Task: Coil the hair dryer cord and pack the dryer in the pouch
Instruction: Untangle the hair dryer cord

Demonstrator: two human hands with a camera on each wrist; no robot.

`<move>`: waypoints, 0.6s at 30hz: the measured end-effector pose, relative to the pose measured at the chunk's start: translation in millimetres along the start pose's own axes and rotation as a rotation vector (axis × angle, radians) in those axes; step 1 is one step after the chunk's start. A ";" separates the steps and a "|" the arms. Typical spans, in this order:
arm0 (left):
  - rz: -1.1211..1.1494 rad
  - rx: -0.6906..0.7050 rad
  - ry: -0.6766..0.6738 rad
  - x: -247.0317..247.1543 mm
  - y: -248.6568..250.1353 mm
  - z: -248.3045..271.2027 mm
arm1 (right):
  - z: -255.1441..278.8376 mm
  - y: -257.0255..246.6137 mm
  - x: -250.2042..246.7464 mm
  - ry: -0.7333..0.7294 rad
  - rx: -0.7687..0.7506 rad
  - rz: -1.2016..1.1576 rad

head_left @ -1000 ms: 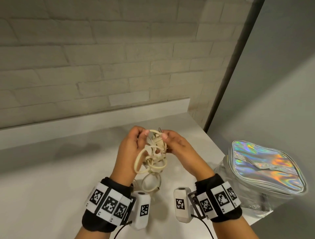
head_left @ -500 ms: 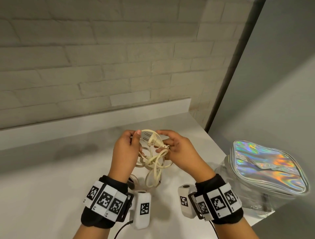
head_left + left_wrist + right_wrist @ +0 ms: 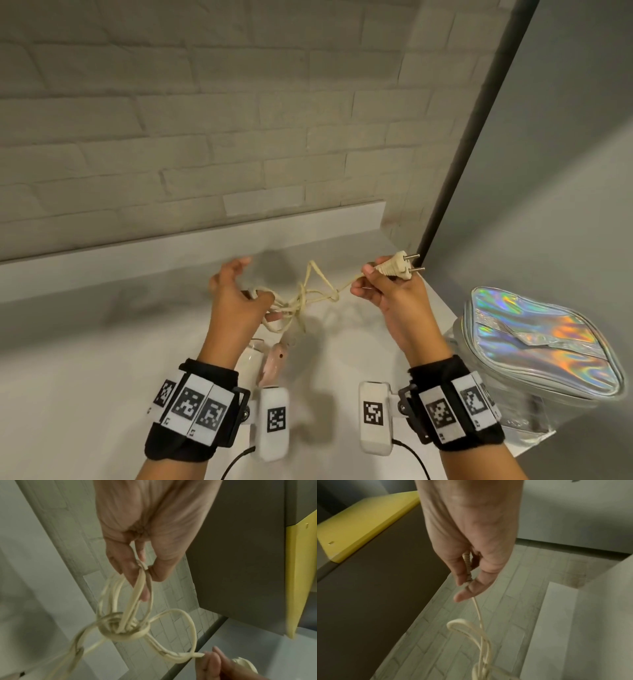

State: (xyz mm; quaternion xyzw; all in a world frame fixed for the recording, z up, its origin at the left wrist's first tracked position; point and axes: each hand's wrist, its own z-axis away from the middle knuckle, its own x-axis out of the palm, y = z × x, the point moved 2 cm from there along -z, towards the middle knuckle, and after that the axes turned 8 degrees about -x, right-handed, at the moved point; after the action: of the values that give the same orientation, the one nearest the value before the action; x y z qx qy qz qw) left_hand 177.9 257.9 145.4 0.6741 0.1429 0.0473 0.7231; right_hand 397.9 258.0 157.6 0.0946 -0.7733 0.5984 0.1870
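Observation:
A cream cord (image 3: 308, 298) hangs in loops above the white counter (image 3: 85, 342), with one turn wrapped round the bundle. My left hand (image 3: 239, 294) pinches the looped end (image 3: 142, 566) between thumb and fingers. My right hand (image 3: 380, 281) pinches the ribbed neck of the plug (image 3: 400, 265), whose pins point right; the right wrist view shows the cord (image 3: 479, 615) trailing from those fingers. The pink hair dryer (image 3: 274, 361) lies on the counter below the cord, partly hidden by my left wrist. The iridescent pouch (image 3: 534, 342) stands at the right counter edge.
A light brick wall (image 3: 205, 120) and a low ledge (image 3: 205, 240) back the counter. A dark vertical post (image 3: 472, 130) rises at the counter's right end. The counter's right edge runs just under the pouch.
My hands have moved apart: the right one pulled the plug to the right and up, drawing a cord turn tight round the bundle, while the left one held the loops.

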 end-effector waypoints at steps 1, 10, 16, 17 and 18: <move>-0.095 0.004 -0.049 1.2 -1.6 -1.0 | 0.4 1.2 1.2 -0.001 0.004 -0.051; -0.751 -0.067 -0.397 17.1 -13.3 13.1 | 2.8 15.5 12.1 -0.011 0.025 -0.242; -0.304 -0.109 -0.572 25.8 -5.1 26.5 | 2.1 15.4 12.1 0.003 0.033 -0.230; -0.267 -0.098 -0.590 28.4 -2.9 28.2 | 2.5 14.7 11.8 0.007 0.032 -0.194; -0.218 -0.092 -0.594 30.3 -1.3 29.9 | 2.3 14.2 10.7 0.017 0.035 -0.143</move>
State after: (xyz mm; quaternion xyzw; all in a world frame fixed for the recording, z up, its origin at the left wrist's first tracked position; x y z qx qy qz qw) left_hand 214.7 236.9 141.2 0.6057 -0.0054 -0.2228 0.7639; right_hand 382.4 260.4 148.7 0.1477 -0.7525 0.5977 0.2339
